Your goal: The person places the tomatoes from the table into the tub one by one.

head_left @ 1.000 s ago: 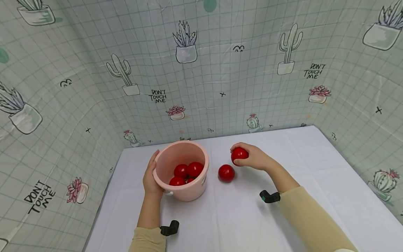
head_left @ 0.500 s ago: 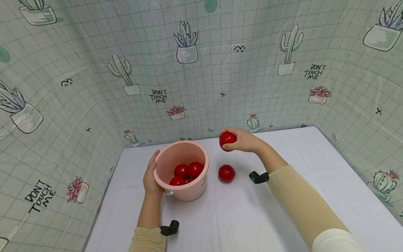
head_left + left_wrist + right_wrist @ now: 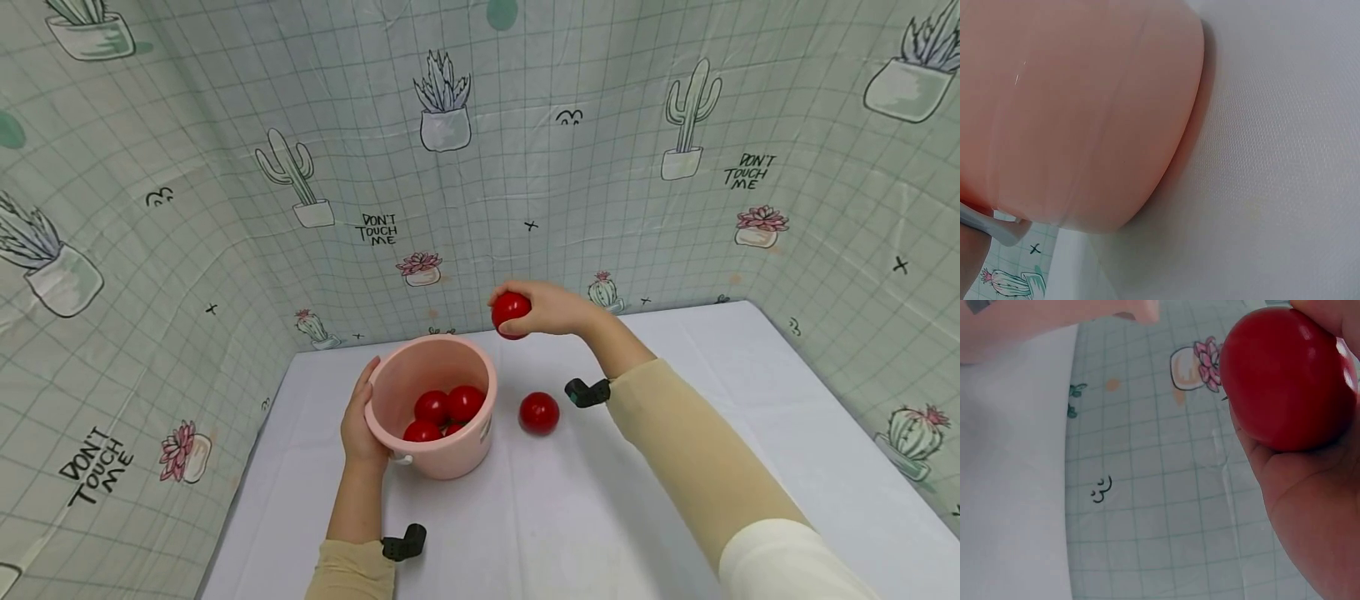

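Observation:
A pink bucket stands on the white table with several smooth red tomatoes in it. Against its left wall rests my left hand, fingers laid along the outside up toward the rim. In the left wrist view the bucket wall takes up most of the upper left. My right hand grips another red tomato above the table, to the right of and beyond the bucket's rim. Close up, this tomato sits between thumb and fingers. One more tomato lies right of the bucket.
A grid-patterned cloth with cactus drawings hangs behind the table and at both sides. A grey handle end shows on the bucket's side. Black wrist cameras sit at both cuffs. The white tabletop extends toward me.
My right hand has lifted its tomato and carried it left and away from me, toward the bucket's far side. My left hand and the bucket stay in place.

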